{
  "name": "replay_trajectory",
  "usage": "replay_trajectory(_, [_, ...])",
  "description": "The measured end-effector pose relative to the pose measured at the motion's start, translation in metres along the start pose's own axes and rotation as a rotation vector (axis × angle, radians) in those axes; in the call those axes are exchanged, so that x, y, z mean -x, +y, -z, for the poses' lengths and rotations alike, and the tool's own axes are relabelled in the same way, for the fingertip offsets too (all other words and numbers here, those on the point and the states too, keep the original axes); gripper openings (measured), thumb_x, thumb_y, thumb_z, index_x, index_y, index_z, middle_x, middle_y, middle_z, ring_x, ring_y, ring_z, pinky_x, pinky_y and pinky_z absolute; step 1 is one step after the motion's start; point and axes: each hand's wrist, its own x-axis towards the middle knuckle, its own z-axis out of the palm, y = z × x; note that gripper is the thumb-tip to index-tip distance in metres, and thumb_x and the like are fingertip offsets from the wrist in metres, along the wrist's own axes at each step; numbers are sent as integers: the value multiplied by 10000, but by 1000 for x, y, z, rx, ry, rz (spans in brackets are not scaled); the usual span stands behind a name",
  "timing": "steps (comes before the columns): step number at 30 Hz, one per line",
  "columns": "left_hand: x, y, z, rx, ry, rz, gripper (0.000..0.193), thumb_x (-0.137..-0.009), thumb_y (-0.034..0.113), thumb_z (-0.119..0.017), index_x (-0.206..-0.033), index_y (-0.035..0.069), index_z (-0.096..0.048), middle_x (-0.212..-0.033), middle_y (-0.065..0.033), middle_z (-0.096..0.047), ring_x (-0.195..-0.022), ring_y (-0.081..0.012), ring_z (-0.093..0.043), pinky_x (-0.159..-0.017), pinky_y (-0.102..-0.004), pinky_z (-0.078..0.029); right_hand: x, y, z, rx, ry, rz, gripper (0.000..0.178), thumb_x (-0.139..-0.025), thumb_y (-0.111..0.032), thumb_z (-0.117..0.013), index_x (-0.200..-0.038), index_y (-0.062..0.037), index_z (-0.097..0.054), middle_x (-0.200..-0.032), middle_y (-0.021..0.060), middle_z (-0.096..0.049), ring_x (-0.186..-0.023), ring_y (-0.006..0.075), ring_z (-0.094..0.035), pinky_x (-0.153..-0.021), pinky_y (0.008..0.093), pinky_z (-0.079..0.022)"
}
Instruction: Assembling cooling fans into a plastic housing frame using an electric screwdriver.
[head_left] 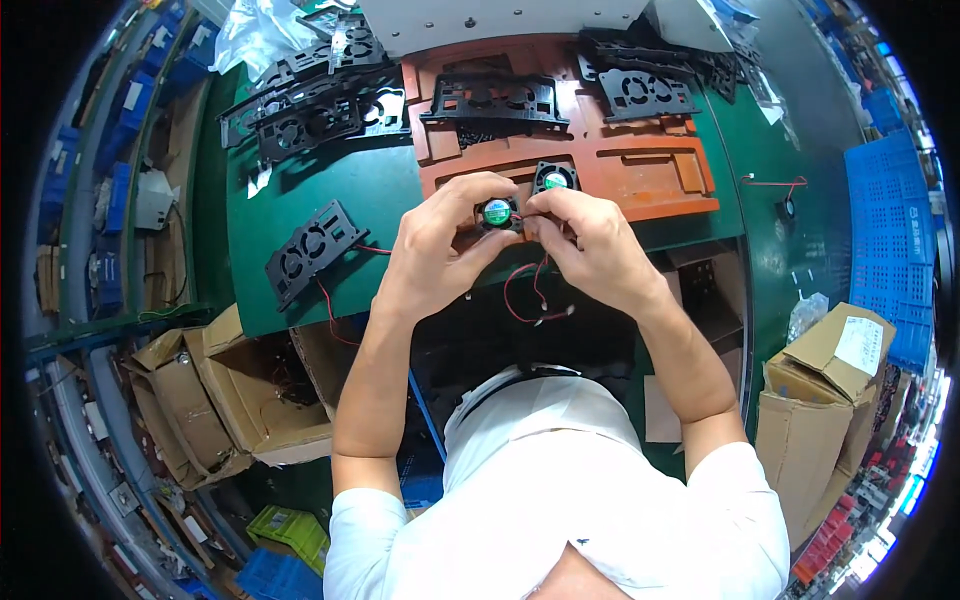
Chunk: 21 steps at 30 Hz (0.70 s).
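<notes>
My left hand (435, 240) is closed round a small black cooling fan (497, 212) with a green label, gripping it between thumb and fingers above the near edge of an orange tray. My right hand (590, 235) is closed in a pinch beside that fan, at its thin red and dark wire (522, 290), which hangs below the fingertips in a loop with a pale end. A second black fan (555, 178) with a green label sits just beyond my right fingers. Whether they touch it, I cannot tell.
The orange tray (640, 180) has recesses and carries a black fan bracket (495, 100). More brackets are stacked at left (310, 125) and right (645, 92). One bracket with red wires (312, 250) lies on the green table (370, 195). Cardboard boxes (815, 400) stand around.
</notes>
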Motion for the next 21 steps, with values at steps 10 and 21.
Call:
replay_trajectory(10, [6, 0, 0, 138, -74, 78, 435, -790, -90, -802, -1193, 24, -686, -1277, -111, -680, -1043, -152, -666, -827, -274, -539, 3, 2, 8, -560, -138, -425, 140, -983, -102, -708, -1028, 29, -689, -873, 19, -684, -795, 78, -632, -721, 227, -524])
replay_trajectory(21, [-11, -27, -8, -393, -6, -256, 201, -777, 44, -807, -972, 79, -777, -1108, -102, -735, -1011, -311, -694, -882, -420, -532, -11, 37, 21, 531, 95, 81, 502, -869, -158, -805, -1329, -54, -633, -1196, 161, -629, -1128, 364, -625, -976, 420, -516])
